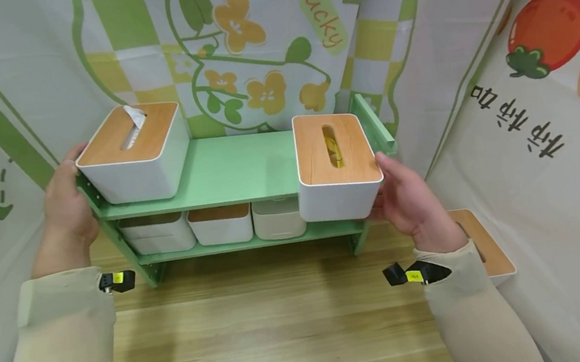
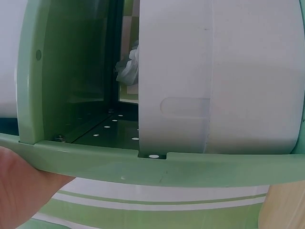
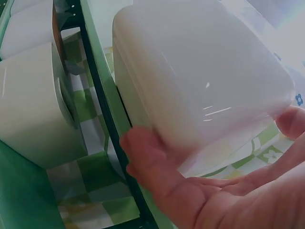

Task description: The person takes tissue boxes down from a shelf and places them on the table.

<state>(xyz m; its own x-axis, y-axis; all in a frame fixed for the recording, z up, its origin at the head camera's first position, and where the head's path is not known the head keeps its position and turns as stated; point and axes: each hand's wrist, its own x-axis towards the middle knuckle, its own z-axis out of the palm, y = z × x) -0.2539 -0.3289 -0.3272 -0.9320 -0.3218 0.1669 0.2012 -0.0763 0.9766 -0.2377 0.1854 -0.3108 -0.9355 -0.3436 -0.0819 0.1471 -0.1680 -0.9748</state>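
A white tissue box (image 1: 340, 199) with a wood-look lid is held by my right hand (image 1: 405, 198) at the right front of the green shelf (image 1: 234, 163). The thumb lies at the lid's right edge, and in the right wrist view the fingers (image 3: 152, 162) curl under the box's white base (image 3: 205, 76). Something yellow shows through its slot. My left hand (image 1: 68, 203) grips the shelf's left side panel, beside a larger tissue box (image 1: 134, 178) with a white tissue poking out. The left wrist view shows that hand (image 2: 28, 191) at the green side rail (image 2: 190, 169).
On the lower tier stand several white bins, among them a wood-lidded box (image 1: 221, 227) and a cream box (image 1: 278, 221). Another wood-lidded box (image 1: 485, 242) lies on the floor at the right, partly behind my right forearm. Printed curtains (image 1: 263, 40) hang close behind the shelf.
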